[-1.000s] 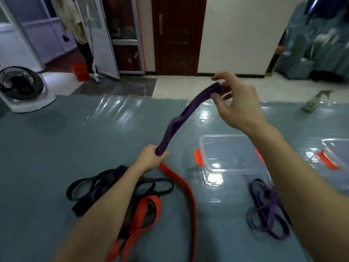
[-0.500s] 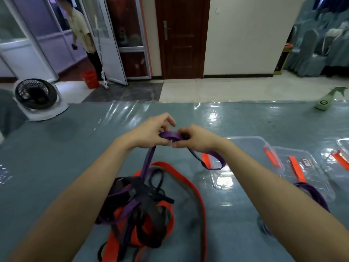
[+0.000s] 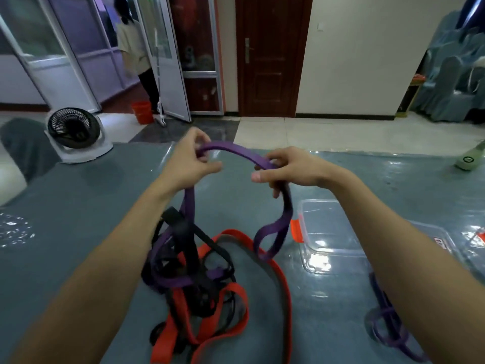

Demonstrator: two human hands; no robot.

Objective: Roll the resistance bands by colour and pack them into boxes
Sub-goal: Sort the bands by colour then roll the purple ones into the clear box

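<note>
both hands up over the table point(image 3: 78, 232), one purple band point(image 3: 236, 149) arched between them

left hand point(image 3: 193, 158): fingers and thumb curled, pinching the left end of the arch. from there the band drops straight down into the tangle point(image 3: 199, 279) of black, red and purple bands lying on the table between the forearms

right hand point(image 3: 291, 168): fingers curled over the right end of the arch, thumb sticking out straight to the left. below this hand the band hangs as a loose loop; its bottom sits right by the long red band point(image 3: 284, 279), cannot tell if they touch

long red band runs out of the tangle on its right side, towards the near edge

clear box point(image 3: 328, 232) with an orange-red latch stands on the table just right of the hanging loop, nothing visible in it. second clear box point(image 3: 433, 237) further right, partly hidden by the right forearm

separate purple heap point(image 3: 385, 327) lies on the table near the right elbow, well apart from the tangle

background: fan point(image 3: 73, 132) past the far left corner, green spray bottle point(image 3: 469, 160) far right on the table, a person point(image 3: 133, 48) at the glass door
</note>
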